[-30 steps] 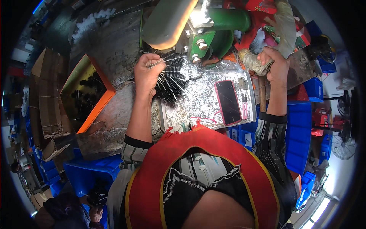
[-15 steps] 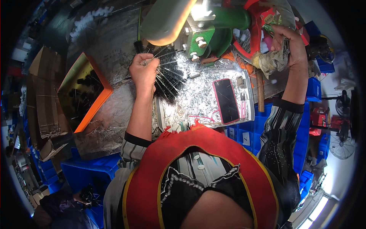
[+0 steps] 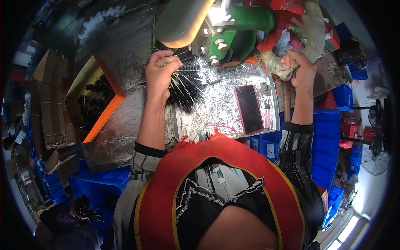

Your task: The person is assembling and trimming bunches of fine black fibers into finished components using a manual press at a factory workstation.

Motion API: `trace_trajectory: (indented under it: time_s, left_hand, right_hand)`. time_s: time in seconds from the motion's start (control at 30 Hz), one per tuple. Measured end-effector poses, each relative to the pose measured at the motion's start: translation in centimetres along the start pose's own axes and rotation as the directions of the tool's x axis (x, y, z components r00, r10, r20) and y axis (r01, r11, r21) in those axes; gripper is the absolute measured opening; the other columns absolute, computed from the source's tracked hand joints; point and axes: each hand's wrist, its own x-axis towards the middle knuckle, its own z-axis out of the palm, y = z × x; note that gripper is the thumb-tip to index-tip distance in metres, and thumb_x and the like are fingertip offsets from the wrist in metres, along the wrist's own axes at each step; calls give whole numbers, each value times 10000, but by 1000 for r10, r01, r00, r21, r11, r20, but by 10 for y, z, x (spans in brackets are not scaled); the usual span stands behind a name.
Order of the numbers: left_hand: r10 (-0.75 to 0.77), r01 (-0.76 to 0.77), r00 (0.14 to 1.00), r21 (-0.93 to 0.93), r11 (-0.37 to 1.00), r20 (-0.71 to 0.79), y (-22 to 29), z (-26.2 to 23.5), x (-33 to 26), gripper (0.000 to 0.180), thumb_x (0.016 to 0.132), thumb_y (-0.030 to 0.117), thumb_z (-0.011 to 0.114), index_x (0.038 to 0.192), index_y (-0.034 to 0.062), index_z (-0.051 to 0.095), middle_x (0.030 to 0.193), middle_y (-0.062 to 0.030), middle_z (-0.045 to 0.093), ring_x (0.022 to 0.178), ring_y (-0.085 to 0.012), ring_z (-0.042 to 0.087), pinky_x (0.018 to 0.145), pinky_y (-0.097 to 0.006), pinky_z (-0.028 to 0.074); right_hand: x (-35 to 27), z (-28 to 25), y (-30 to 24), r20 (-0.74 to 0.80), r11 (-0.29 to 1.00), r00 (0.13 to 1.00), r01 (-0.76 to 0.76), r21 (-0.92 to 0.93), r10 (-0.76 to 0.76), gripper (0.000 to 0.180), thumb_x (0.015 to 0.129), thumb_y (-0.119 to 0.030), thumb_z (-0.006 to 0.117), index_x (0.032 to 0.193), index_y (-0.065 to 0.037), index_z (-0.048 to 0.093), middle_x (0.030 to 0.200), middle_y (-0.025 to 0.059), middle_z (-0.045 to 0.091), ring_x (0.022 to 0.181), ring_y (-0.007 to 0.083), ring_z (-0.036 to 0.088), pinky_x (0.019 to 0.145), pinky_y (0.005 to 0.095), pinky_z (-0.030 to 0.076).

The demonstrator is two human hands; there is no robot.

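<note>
My left hand (image 3: pixel 160 77) is closed around the wire stems of a bundle of thin brushes with black bristles (image 3: pixel 185 83). The bristled ends fan out to the right over the lit tray, and the bare wire ends stick up from my fist. On the right, my right hand (image 3: pixel 302 68) is closed on a knob wrapped in pale, crumpled cloth or plastic (image 3: pixel 279 66), beside the red part (image 3: pixel 266 41) of a machine. What lies under the wrapping is hidden. Between my hands stands the green machine (image 3: pixel 233 41) with bolts on its side.
A metal tray (image 3: pixel 200 121) littered with bits of wire carries a phone with a pink edge (image 3: pixel 249 110) and small pink-handled pliers (image 3: pixel 267 116). Left of it is an orange-edged box (image 3: pixel 106 116) of black brushes. A wooden handle (image 3: pixel 286 102) and blue bins (image 3: pixel 325 146) are on the right.
My right hand has come left and nearer, together with the wrapped knob, and the red part has turned. My left hand stays almost in place, its wire ends now tilted up.
</note>
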Motion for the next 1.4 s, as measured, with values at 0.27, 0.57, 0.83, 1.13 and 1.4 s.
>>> trace_trajectory:
  time_s: [0.27,0.57,0.83,1.13,1.4]
  left_hand:
    - [31,-33,998,-30,999,-55,-13,-2,9,274,693,-70,641,947,-11,557,834,-85,609,728,-126,587,656,-231,493]
    - [-14,14,997,-6,1000,-79,-9,-3,8,290,691,-59,645,964,-15,559,837,-76,603,731,-121,580,661,-221,484]
    - [22,-28,994,52,998,109,-7,-6,6,190,712,-22,683,883,14,608,798,-26,575,748,-86,557,666,-200,465]
    - [164,-175,983,-153,973,-84,-21,-7,-4,123,725,-47,638,822,14,594,777,-16,559,740,-88,526,679,-211,437]
    - [157,-176,960,-67,982,-231,-19,0,2,127,736,-29,659,828,24,589,765,-14,558,671,-72,517,621,-191,435]
  right_hand:
    - [28,-4,-60,103,944,965,-210,-252,243,211,730,-175,628,615,-6,579,496,77,501,461,184,510,510,303,429]
    - [-5,14,1,-196,972,958,182,-151,-209,177,729,-103,626,601,-16,539,510,74,495,461,186,511,540,314,451]
    - [-4,-8,30,-41,987,991,132,90,-128,106,712,-3,573,618,28,535,514,87,477,449,194,483,568,339,463]
    - [5,4,-23,-36,995,996,-86,-49,84,162,708,-42,591,577,12,511,479,87,464,451,202,485,523,324,433]
    - [3,-1,-14,-39,994,998,-50,-99,46,185,734,-62,572,573,15,522,481,94,476,476,203,502,539,319,430]
